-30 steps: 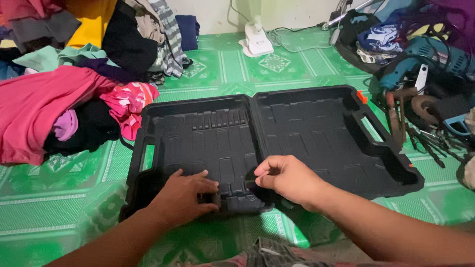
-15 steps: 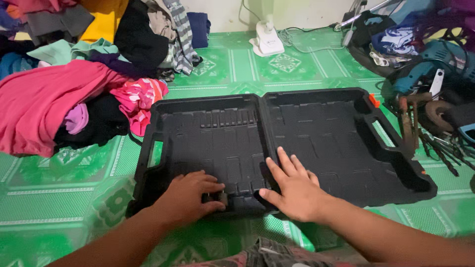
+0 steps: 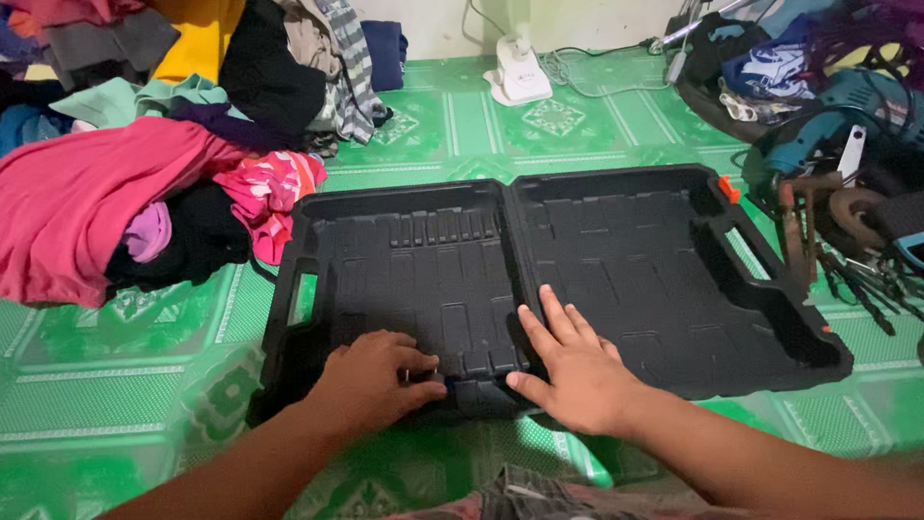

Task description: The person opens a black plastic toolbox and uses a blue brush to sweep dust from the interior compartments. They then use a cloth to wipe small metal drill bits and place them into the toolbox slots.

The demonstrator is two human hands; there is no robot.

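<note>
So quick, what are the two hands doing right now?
Left hand: curled, fingertips pinching a small part at the black case's near edge.
Right hand: open, flat on the case, holding nothing.

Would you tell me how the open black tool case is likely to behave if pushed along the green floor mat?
The tool case looks like rigid moulded plastic, so it should probably slide flat, not flop. Its trays appear empty, so likely light. The middle hinge may let one half lift.

Tools [image 3: 847, 241] cut off at right edge
</note>
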